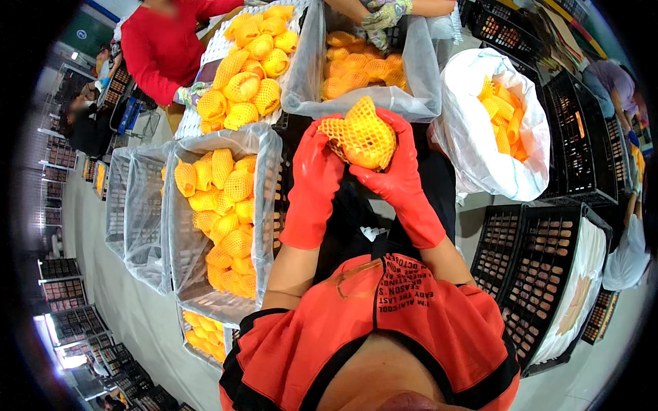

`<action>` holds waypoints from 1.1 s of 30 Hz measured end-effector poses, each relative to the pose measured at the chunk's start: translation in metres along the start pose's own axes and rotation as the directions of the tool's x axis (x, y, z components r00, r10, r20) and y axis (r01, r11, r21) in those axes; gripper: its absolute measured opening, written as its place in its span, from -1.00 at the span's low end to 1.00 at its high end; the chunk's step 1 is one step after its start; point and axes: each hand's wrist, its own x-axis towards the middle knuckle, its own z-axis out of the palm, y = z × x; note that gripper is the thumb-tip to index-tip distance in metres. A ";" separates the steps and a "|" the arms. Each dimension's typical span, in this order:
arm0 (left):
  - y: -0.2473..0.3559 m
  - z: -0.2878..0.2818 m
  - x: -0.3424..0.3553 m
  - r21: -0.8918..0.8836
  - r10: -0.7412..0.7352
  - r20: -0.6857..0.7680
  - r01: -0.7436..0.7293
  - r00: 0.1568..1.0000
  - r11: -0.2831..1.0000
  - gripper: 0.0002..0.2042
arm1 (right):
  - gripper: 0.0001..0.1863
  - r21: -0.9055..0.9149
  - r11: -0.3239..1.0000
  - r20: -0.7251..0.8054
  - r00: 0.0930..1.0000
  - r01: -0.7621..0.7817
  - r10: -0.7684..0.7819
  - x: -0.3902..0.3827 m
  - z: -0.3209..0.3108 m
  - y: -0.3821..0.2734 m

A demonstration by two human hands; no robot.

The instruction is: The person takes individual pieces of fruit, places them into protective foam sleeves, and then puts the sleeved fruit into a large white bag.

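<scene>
Both my hands wear red rubber gloves and hold a yellow fruit in a yellow foam net sleeve [363,133] at chest height. My left hand [314,178] grips its left side, and my right hand [399,175] grips its right side, thumb low across it. Just beyond is a plastic-lined crate [301,99] with orange-netted fruit inside. To the left, another lined crate [260,188] is full of netted fruit. At the right, a white sack [466,151] holds loose yellow foam sleeves.
A co-worker in red [151,51] works by a heap of netted fruit [243,85]; another person's gloved hands [377,20] are over the far crate. Black crates [510,281] stand at right, nested lined crates [137,219] at left. Another person [617,96] bends at far right.
</scene>
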 end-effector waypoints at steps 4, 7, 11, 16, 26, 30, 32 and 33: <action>0.023 0.009 0.007 -0.276 -0.178 -0.079 0.150 0.981 0.949 -0.65 | 0.03 0.360 0.927 0.121 0.990 -0.108 0.069 -0.003 0.003 0.000; 0.021 0.013 0.016 -0.786 -0.514 -0.012 0.310 0.857 0.535 -0.62 | 0.07 0.674 0.690 0.213 0.964 -0.265 0.162 -0.004 -0.002 0.001; 0.032 0.017 0.022 -0.775 -0.585 0.005 0.373 0.811 0.510 -0.73 | -0.07 0.919 0.238 0.231 0.918 -0.315 0.323 -0.017 -0.005 0.007; 0.023 0.021 0.017 -0.677 -0.529 -0.035 0.370 0.848 0.637 -0.84 | -0.13 0.959 -0.031 0.265 0.853 -0.281 0.450 -0.011 -0.006 -0.002; 0.029 0.022 0.006 -0.640 -0.445 -0.141 0.262 0.884 0.722 -0.75 | 0.23 0.373 0.909 0.195 0.973 -0.186 0.120 -0.003 -0.020 -0.005; 0.033 0.020 0.004 -0.566 -0.368 -0.160 0.220 0.916 0.795 -0.69 | 0.20 0.323 0.932 0.164 0.979 -0.166 0.118 -0.001 -0.019 -0.019; 0.035 0.017 0.002 -0.551 -0.365 -0.121 0.243 0.923 0.798 -0.65 | 0.18 0.191 0.973 0.152 0.984 -0.127 0.098 0.000 -0.023 -0.026; 0.036 0.017 0.001 -0.541 -0.364 -0.130 0.242 0.922 0.805 -0.63 | 0.17 0.111 0.988 0.151 0.985 -0.105 0.088 0.000 -0.024 -0.028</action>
